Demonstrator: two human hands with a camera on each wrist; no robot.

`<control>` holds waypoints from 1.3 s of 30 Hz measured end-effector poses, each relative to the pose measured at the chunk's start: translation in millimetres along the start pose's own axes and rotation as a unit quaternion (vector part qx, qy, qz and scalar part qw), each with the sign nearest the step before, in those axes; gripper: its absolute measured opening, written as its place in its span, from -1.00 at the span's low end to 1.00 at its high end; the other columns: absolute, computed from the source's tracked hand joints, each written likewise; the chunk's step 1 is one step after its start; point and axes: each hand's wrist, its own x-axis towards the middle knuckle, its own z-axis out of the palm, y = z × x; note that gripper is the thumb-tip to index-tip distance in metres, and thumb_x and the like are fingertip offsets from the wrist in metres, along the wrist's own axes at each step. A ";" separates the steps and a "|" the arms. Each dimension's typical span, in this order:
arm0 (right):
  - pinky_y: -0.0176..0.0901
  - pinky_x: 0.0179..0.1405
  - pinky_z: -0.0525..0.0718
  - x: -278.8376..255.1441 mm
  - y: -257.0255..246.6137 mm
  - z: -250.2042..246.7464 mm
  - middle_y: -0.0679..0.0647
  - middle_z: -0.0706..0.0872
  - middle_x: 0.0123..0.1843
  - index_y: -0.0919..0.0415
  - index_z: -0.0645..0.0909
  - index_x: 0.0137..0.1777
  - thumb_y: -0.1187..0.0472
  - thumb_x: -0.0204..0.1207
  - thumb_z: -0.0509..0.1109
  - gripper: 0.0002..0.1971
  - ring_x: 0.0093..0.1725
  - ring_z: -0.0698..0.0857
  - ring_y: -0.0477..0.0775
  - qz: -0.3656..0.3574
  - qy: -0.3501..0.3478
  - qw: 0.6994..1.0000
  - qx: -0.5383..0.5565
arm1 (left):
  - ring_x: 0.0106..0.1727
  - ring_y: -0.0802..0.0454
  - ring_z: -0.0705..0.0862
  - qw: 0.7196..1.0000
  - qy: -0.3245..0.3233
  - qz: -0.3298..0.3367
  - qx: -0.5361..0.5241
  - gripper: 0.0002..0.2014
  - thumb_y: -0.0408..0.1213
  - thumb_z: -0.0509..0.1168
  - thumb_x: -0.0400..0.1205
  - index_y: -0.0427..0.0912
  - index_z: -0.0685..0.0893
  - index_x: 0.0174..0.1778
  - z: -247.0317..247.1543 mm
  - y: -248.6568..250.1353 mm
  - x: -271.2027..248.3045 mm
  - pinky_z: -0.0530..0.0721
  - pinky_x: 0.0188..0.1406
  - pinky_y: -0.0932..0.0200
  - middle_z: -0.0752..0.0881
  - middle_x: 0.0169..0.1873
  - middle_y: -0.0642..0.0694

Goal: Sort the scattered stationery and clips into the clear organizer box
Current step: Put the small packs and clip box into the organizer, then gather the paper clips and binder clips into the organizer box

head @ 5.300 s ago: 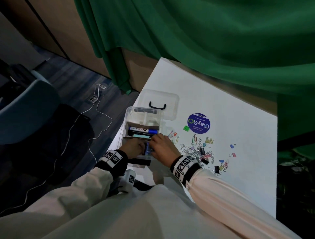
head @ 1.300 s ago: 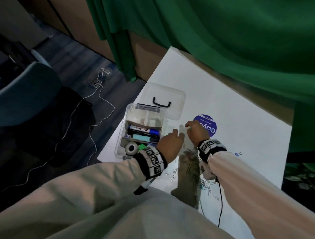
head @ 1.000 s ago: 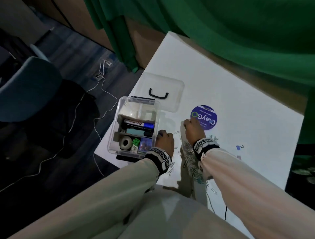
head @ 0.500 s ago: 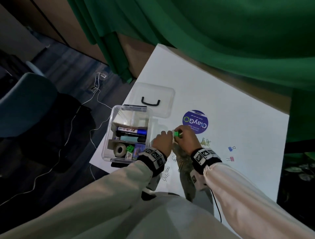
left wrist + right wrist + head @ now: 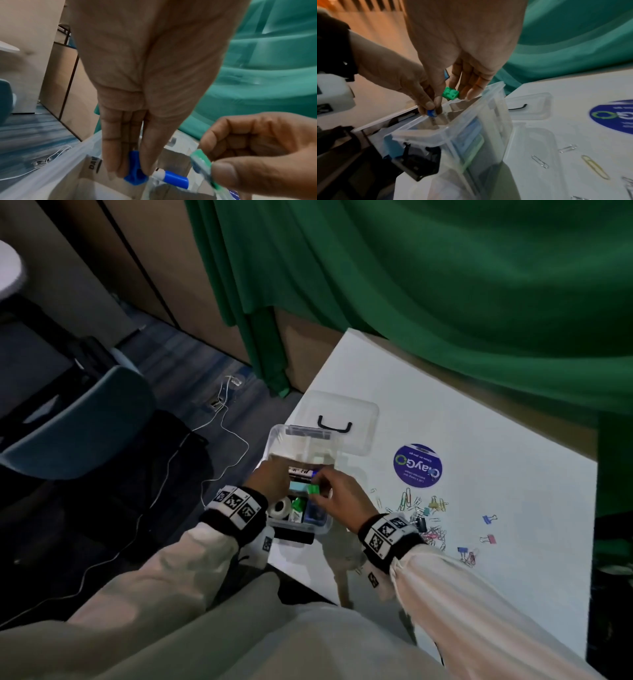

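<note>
The clear organizer box point(image 5: 274, 440) stands open at the table's left edge, its lid point(image 5: 339, 419) lying behind it. Inside lie a blue-capped marker point(image 5: 175, 178), a white tape roll point(image 5: 279, 506) and other small items. My left hand point(image 5: 277, 474) hovers over the box and pinches a small blue plastic piece point(image 5: 135, 169). Beside it, my right hand point(image 5: 322, 491) pinches a small green plastic piece point(image 5: 451, 93) above the box's rim point(image 5: 447, 132). Several coloured paper clips and binder clips point(image 5: 428, 518) lie scattered on the white table to the right of my right wrist.
A round purple sticker point(image 5: 418, 467) sits on the table point(image 5: 479, 460) beyond the clips. A black object point(image 5: 294, 535) lies against the box's near end. Left of the table edge there are a blue chair point(image 5: 78, 422) and a white cable point(image 5: 219, 440) on the floor. A green curtain point(image 5: 445, 285) hangs behind.
Both hands moved left from the table beside the box to above it, the right one carrying the green piece. The left hand now pinches a blue piece.
</note>
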 end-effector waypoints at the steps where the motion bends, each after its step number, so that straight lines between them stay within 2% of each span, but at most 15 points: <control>1: -0.13 -0.08 0.63 0.1 -4.0 4.3 0.05 0.72 0.00 0.12 0.62 0.09 0.19 0.47 0.51 -0.78 -0.06 0.67 0.02 -0.015 -0.011 1.000 -0.023 | 0.20 -0.21 0.69 1.000 -0.007 -0.004 0.013 -0.77 -0.42 0.21 0.59 -0.30 0.70 0.11 1.0 -2.7 -1.6 0.60 0.06 0.07 0.75 0.12 -0.26; 3: -0.12 -0.09 0.62 -0.7 -10.6 12.6 0.07 0.72 0.02 0.13 0.64 0.12 0.16 0.50 0.49 -0.78 -0.01 0.67 0.06 -0.038 -0.036 0.996 -0.072 | 0.20 -0.21 0.69 1.000 -0.015 -0.003 0.023 -0.75 -0.38 0.26 0.59 -0.33 0.68 0.16 1.8 -2.8 -4.7 0.61 0.08 0.06 0.75 0.13 -0.26; 6: -0.09 -0.04 0.60 -1.0 -15.8 22.7 0.14 0.74 0.11 0.18 0.65 0.17 0.18 0.50 0.49 -0.73 0.10 0.68 0.15 -0.061 -0.059 0.989 -0.119 | 0.20 -0.16 0.69 0.999 -0.018 0.013 0.044 -0.56 -0.29 0.34 0.57 -0.49 0.56 0.31 2.9 -2.3 -5.2 0.59 0.02 0.13 0.75 0.13 -0.24; 10: -0.05 0.12 0.60 -2.3 -15.8 21.6 0.15 0.70 0.24 0.17 0.62 0.27 0.20 0.48 0.50 -0.64 0.23 0.63 0.15 -0.066 -0.067 0.990 -0.106 | 0.26 -0.19 0.66 0.993 -0.063 0.038 0.095 -0.61 -0.30 0.40 0.53 -0.32 0.58 0.26 5.0 -5.5 -7.1 0.59 0.11 0.10 0.68 0.22 -0.27; 12: -0.04 0.12 0.60 -6.9 -6.3 11.5 0.12 0.69 0.21 0.15 0.63 0.24 0.23 0.50 0.44 -0.69 0.20 0.62 0.12 -0.055 -0.036 0.994 -0.086 | 0.22 -0.22 0.68 0.994 -0.056 0.045 0.077 -0.70 -0.38 0.31 0.59 -0.27 0.57 0.25 5.6 0.7 -6.3 0.62 0.07 0.05 0.65 0.24 -0.26; 14: -0.07 0.05 0.60 -18.3 11.3 -2.7 0.07 0.68 0.11 0.11 0.64 0.17 0.23 0.54 0.39 -0.79 0.11 0.62 0.08 -0.031 0.004 0.998 -0.062 | 0.16 -0.23 0.70 0.996 -0.026 0.067 0.055 -0.73 -0.42 0.20 0.63 -0.20 0.57 0.25 7.1 17.0 -4.6 0.63 0.03 0.02 0.67 0.17 -0.23; 17: -0.14 -0.03 0.56 -47.6 48.0 -24.3 0.01 0.66 0.03 0.09 0.64 0.12 0.22 0.59 0.35 -0.85 0.03 0.61 0.00 0.022 0.043 0.997 -0.066 | 0.07 -0.21 0.70 0.989 0.009 0.140 0.041 -0.78 -0.40 0.19 0.60 -0.13 0.60 0.11 21.8 55.5 3.5 0.64 0.04 -0.01 0.72 0.02 -0.19; 19: -0.14 -0.04 0.54 -72.5 76.8 -36.2 0.02 0.65 0.03 0.09 0.64 0.11 0.23 0.59 0.34 -0.86 0.04 0.61 0.02 0.083 0.052 0.992 -0.078 | -0.01 -0.21 0.71 0.984 -0.014 0.175 0.032 -0.83 -0.35 0.19 0.62 -0.11 0.58 0.08 41.4 86.8 6.6 0.68 -0.05 -0.03 0.71 -0.02 -0.18; 21: -0.07 0.00 0.61 -97.5 103.8 -46.3 0.04 0.64 0.05 0.07 0.62 0.08 0.21 0.57 0.34 -0.87 0.07 0.62 0.08 0.157 0.066 0.981 -0.097 | 0.03 -0.24 0.68 0.976 -0.051 0.203 0.057 -0.83 -0.33 0.18 0.64 -0.13 0.57 0.12 68.0 116.3 10.1 0.66 -0.04 -0.02 0.68 0.03 -0.21; 23: -0.05 0.00 0.63 -118.0 125.2 -54.7 0.08 0.62 0.07 0.09 0.61 0.08 0.20 0.55 0.35 -0.87 0.09 0.62 0.13 0.219 0.069 0.964 -0.133 | 0.09 -0.25 0.66 0.967 -0.079 0.227 0.085 -0.78 -0.35 0.18 0.64 -0.15 0.54 0.20 96.4 139.8 15.2 0.60 -0.02 0.00 0.64 0.11 -0.24; 25: -0.11 -0.09 0.55 -132.3 140.3 -60.0 0.11 0.57 0.09 0.12 0.61 0.11 0.20 0.50 0.38 -0.80 0.09 0.61 0.16 0.263 0.045 0.950 -0.163 | 0.11 -0.28 0.66 0.962 -0.092 0.237 0.096 -0.67 -0.40 0.16 0.64 -0.15 0.47 0.33 121.6 160.4 21.6 0.59 -0.03 -0.02 0.57 0.18 -0.25; 28: -0.10 -0.09 0.53 -143.9 157.1 -56.1 0.11 0.56 0.14 0.08 0.61 0.25 0.16 0.52 0.37 -0.71 0.15 0.61 0.18 0.278 0.005 0.944 -0.179 | 0.10 -0.32 0.65 0.956 -0.097 0.260 0.097 -0.49 -0.52 0.14 0.60 -0.09 0.38 0.47 145.9 188.8 31.6 0.61 -0.05 -0.09 0.48 0.23 -0.26; 31: 0.03 0.01 0.66 -149.8 167.5 -46.1 0.14 0.58 0.18 0.09 0.56 0.38 0.16 0.58 0.32 -0.64 0.17 0.61 0.22 0.263 -0.010 0.947 -0.183 | 0.12 -0.28 0.62 0.939 -0.104 0.308 0.116 -0.53 -0.42 0.23 0.60 -0.01 0.43 0.43 164.5 210.9 44.3 0.61 0.00 -0.05 0.46 0.21 -0.22; 35: 0.05 -0.07 0.65 -155.0 175.7 -43.8 0.14 0.61 0.11 0.15 0.56 0.26 0.26 0.55 0.31 -0.72 0.08 0.64 0.24 0.252 0.015 0.952 -0.172 | 0.04 -0.28 0.62 0.925 -0.103 0.324 0.169 -0.66 -0.43 0.28 0.57 -0.15 0.47 0.25 182.3 222.5 50.7 0.53 -0.20 -0.01 0.46 0.17 -0.26; 39: 0.02 0.02 0.64 -165.9 181.5 -54.1 0.12 0.64 0.13 0.13 0.51 0.23 0.20 0.58 0.29 -0.76 0.07 0.64 0.19 0.261 0.036 0.956 -0.127 | 0.01 -0.29 0.62 0.941 -0.097 0.298 0.130 -0.72 -0.35 0.22 0.63 -0.21 0.42 0.25 187.5 215.8 54.3 0.57 -0.22 -0.03 0.49 0.12 -0.28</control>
